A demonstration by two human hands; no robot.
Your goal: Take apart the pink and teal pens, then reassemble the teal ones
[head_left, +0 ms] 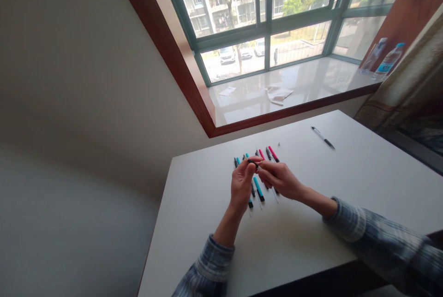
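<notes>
**Fingertip work on one small dark pen (pixel 253 162)**

Quick pic from our head cam. We've got the L hand (pixel 240 184) and R hand (pixel 278 179) together over the middle of a white table (pixel 207 223), both working on that one pen. Step in hand looks like close-up handling of the pen, w/ fingers of both hands closed on it in a tight pinch. Exact finger placement is hard to make out at this res. Any next move from this hold calls for fingertip control, not a full fist, bc the pen is so slim.

Pen's long axis runs roughly L to R across our view, tilted slightly. One end sits by the L fingers, the other goes in behind the R fingers. Can't tell which end is the tip.

Right under our hands is a row of pens (pixel 258 168), laid side by side and pointing away from us, incl. a teal pen (pixel 258 189) and a pink pen (pixel 273 153). A black-and-silver pen (pixel 323 137) lies on its own, well apart toward the far edge. Plaid sleeves (pixel 211 269) on both arms, FWIW.
</notes>
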